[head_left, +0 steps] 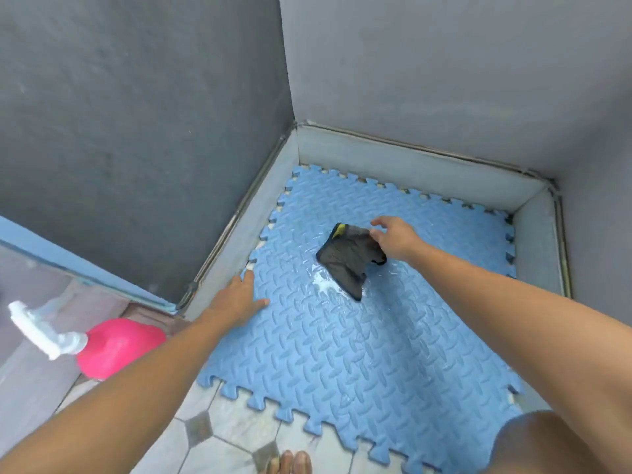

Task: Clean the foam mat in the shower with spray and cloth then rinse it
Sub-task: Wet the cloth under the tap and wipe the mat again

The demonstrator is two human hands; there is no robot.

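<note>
Blue interlocking foam mat (359, 336) lies on the shower floor, far edge against the grey curb, near edge on patterned tile (225, 436). Left hand (239, 299) flat on the mat's left edge, fingers spread, holding nothing. Right hand (393, 237) pinches a dark wet cloth (345, 258) at mid-mat, beside a foamy wet patch. Pink-based spray bottle (113, 347) stands outside, near left.

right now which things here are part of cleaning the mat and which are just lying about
Part of the job:
- blue foam mat
- dark cloth, held by the right hand
- left hand, flat on the mat's edge
- spray bottle, white and clear, at the left

Just lying about:
- pink plastic thing, beside the spray bottle
</note>
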